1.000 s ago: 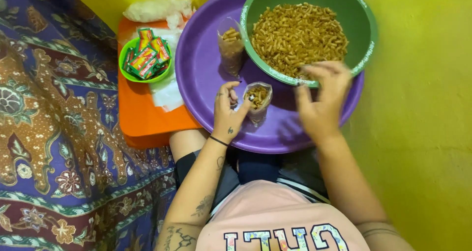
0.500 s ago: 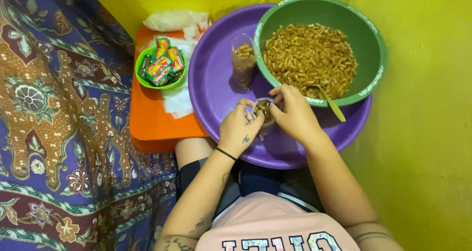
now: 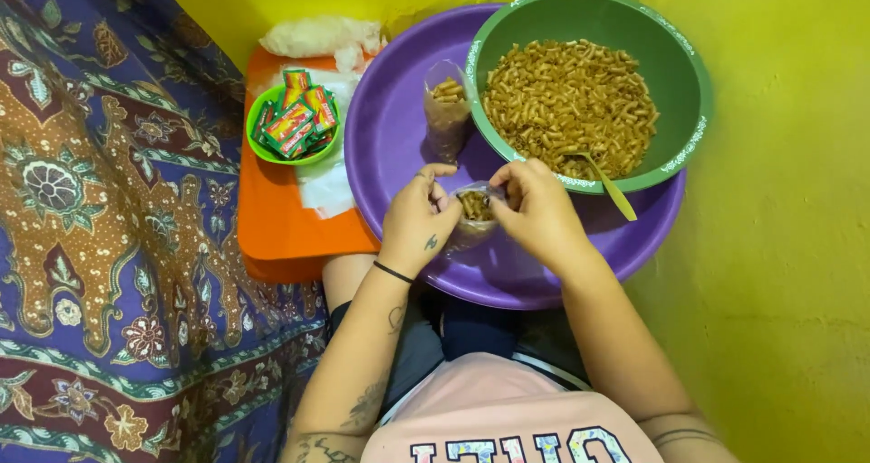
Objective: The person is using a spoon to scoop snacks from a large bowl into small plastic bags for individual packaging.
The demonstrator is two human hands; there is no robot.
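Note:
My left hand [image 3: 419, 220] and my right hand [image 3: 536, 211] both pinch the top of a small clear plastic bag [image 3: 471, 217] partly filled with brown fried macaroni snack. The bag rests over a large purple tray [image 3: 390, 128]. Just beyond it, a big green bowl [image 3: 689, 91] on the tray holds a heap of the same snack, with a spoon [image 3: 609, 184] leaning on its near rim. A second filled clear bag [image 3: 446, 110] stands upright on the tray to the left of the bowl.
An orange tray [image 3: 281, 227] at the left carries a small green bowl [image 3: 265, 150] of red and green sachets and white plastic bags [image 3: 322, 37]. A patterned purple cloth [image 3: 109, 245] covers the left side. Yellow walls close the back and right.
My right hand left the bowl's rim and joined my left hand at the small bag's mouth. The spoon now lies against the bowl's rim. The camera view has shifted.

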